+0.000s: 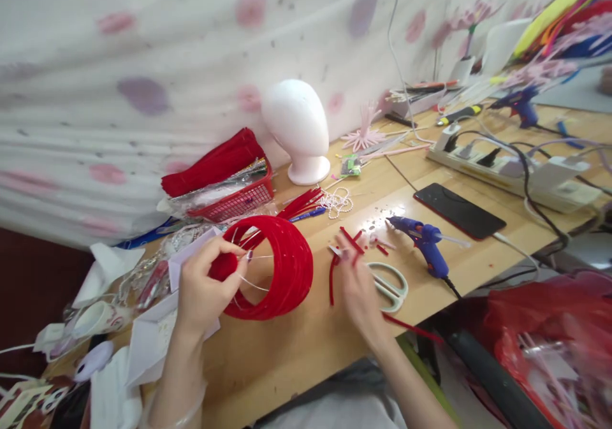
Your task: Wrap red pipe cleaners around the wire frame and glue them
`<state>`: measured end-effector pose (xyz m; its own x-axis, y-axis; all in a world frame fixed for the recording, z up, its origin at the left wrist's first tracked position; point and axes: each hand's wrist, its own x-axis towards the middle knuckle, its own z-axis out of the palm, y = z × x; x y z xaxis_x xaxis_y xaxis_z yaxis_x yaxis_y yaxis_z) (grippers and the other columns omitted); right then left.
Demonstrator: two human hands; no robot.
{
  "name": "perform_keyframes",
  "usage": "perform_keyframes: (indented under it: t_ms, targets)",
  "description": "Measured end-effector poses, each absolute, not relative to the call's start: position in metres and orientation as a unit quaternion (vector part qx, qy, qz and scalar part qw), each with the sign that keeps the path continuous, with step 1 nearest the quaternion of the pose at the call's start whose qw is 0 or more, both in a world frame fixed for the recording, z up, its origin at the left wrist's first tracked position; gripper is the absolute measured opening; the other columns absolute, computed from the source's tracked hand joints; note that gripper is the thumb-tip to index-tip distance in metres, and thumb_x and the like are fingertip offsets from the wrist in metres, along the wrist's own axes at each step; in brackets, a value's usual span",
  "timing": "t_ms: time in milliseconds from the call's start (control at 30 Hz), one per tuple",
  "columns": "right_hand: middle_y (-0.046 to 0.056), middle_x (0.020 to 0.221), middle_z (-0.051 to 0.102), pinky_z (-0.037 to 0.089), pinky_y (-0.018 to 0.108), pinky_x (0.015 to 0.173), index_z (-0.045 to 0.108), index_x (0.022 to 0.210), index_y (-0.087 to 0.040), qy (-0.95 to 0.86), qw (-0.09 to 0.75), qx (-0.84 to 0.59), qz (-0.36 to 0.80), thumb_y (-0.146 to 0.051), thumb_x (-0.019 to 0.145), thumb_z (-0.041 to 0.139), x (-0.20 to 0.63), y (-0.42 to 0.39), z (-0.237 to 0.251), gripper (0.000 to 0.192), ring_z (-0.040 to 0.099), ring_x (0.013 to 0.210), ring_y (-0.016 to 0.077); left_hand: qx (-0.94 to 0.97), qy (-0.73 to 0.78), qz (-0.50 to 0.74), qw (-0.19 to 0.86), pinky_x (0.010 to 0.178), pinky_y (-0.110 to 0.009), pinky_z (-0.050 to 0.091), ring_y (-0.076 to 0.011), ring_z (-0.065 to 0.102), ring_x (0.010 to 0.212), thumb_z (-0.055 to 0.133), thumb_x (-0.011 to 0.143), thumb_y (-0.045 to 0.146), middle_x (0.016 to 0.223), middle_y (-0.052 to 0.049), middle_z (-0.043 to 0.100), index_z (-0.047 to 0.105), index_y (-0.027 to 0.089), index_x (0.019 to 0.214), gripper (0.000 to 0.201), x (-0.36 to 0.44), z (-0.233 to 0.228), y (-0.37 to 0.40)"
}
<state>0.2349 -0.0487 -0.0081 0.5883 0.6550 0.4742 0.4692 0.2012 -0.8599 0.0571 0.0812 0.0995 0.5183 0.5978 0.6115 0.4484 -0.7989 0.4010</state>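
My left hand (206, 282) is closed, thumb and fingers pinching the inner side of a wide red fuzzy band (294, 269), seemingly wound from chenille stems. Thin pale wires (255, 282) cross the band's opening near my fingertips. My right hand (358, 292) is to the right, low over the table and blurred by motion, so its grip is unclear. It covers the middle of a pair of scissors (400, 289) with pale green handles. Short cut red stem pieces (352, 240) lie about its fingertips, and a longer red stem (414, 328) extends beneath the wrist towards the table edge.
A blue glue gun (423, 241) and a phone (459, 209) lie to the right, before a power strip (507, 174) with cables. Behind stand a white foam head (301, 129) and a red basket (239, 201) of red stems. White boxes (150, 343) crowd the left.
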Motion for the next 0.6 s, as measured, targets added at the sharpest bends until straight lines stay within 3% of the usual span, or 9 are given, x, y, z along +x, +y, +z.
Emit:
perform_keyframes:
  t_ms: [67, 133, 200, 267, 333, 433, 500, 600]
  targets:
    - [0.013, 0.155, 0.051, 0.031, 0.061, 0.121, 0.03, 0.16, -0.025, -0.423, 0.642, -0.637, 0.06, -0.034, 0.108, 0.028, 0.235, -0.045, 0.0, 0.053, 0.039, 0.15, 0.027, 0.841, 0.309, 0.436, 0.092, 0.064, -0.027, 0.049, -0.0142, 0.063, 0.067, 0.067, 0.079, 0.018, 0.073, 0.002, 0.068, 0.065, 0.021, 0.076, 0.004, 0.047, 0.097, 0.081]
    - [0.01, 0.154, 0.052, 0.029, 0.056, 0.124, 0.037, 0.157, -0.028, -0.499, 0.633, -0.589, 0.055, -0.042, 0.107, 0.035, 0.231, -0.04, 0.009, 0.053, 0.038, 0.15, 0.0268, 0.821, 0.31, 0.47, 0.094, 0.064, -0.027, 0.05, -0.0146, 0.064, 0.067, 0.067, 0.078, 0.019, 0.072, 0.002, 0.068, 0.065, 0.021, 0.075, 0.004, 0.039, 0.093, 0.08]
    - [0.009, 0.148, 0.059, 0.032, 0.057, 0.123, 0.051, 0.15, -0.029, -0.579, 0.597, -0.551, 0.071, -0.047, 0.105, 0.038, 0.228, -0.033, 0.019, 0.05, 0.047, 0.144, 0.0288, 0.807, 0.311, 0.493, 0.096, 0.066, -0.027, 0.051, -0.0148, 0.065, 0.069, 0.069, 0.078, 0.019, 0.071, 0.003, 0.068, 0.066, 0.022, 0.075, 0.005, 0.031, 0.091, 0.08]
    - [0.01, 0.145, 0.061, 0.038, 0.06, 0.117, 0.05, 0.15, -0.028, -0.513, 0.613, -0.597, 0.067, -0.042, 0.108, 0.029, 0.226, -0.027, 0.028, 0.049, 0.051, 0.142, 0.0299, 0.792, 0.316, 0.514, 0.096, 0.066, -0.026, 0.052, -0.0143, 0.065, 0.068, 0.069, 0.077, 0.016, 0.071, 0.003, 0.068, 0.066, 0.022, 0.075, 0.006, 0.023, 0.089, 0.079]
    - [0.012, 0.157, 0.048, 0.03, 0.069, 0.117, 0.036, 0.158, -0.027, -0.456, 0.632, -0.626, 0.034, -0.037, 0.109, 0.023, 0.222, -0.028, 0.037, 0.051, 0.034, 0.152, 0.0331, 0.776, 0.321, 0.534, 0.096, 0.064, -0.025, 0.051, -0.0136, 0.065, 0.067, 0.068, 0.077, 0.015, 0.071, 0.003, 0.068, 0.066, 0.021, 0.075, 0.007, 0.017, 0.086, 0.08]
    - [0.003, 0.165, 0.037, 0.008, 0.066, 0.125, 0.032, 0.159, -0.035, -0.533, 0.582, -0.608, -0.09, -0.037, 0.107, 0.035, 0.207, -0.037, 0.047, 0.052, 0.009, 0.159, 0.0313, 0.764, 0.319, 0.551, 0.106, 0.063, -0.025, 0.051, -0.0136, 0.064, 0.066, 0.068, 0.076, 0.015, 0.07, 0.003, 0.068, 0.066, 0.021, 0.074, 0.007, 0.011, 0.082, 0.081]
    - [0.001, 0.159, 0.047, 0.005, 0.064, 0.126, 0.034, 0.158, -0.036, -0.603, 0.543, -0.569, -0.133, -0.035, 0.106, 0.038, 0.197, -0.041, 0.049, 0.052, 0.014, 0.158, 0.03, 0.756, 0.317, 0.561, 0.115, 0.065, -0.026, 0.052, -0.0141, 0.065, 0.068, 0.069, 0.077, 0.014, 0.07, 0.003, 0.068, 0.067, 0.021, 0.075, 0.007, 0.009, 0.079, 0.08]
    - [0.004, 0.15, 0.056, 0.025, 0.063, 0.12, 0.041, 0.154, -0.035, -0.538, 0.584, -0.603, -0.083, -0.026, 0.107, 0.033, 0.194, -0.042, 0.047, 0.049, 0.032, 0.151, 0.0294, 0.731, 0.312, 0.594, 0.123, 0.068, -0.027, 0.054, -0.0137, 0.065, 0.068, 0.068, 0.078, 0.012, 0.071, 0.003, 0.068, 0.066, 0.021, 0.077, 0.008, 0.005, 0.075, 0.076]
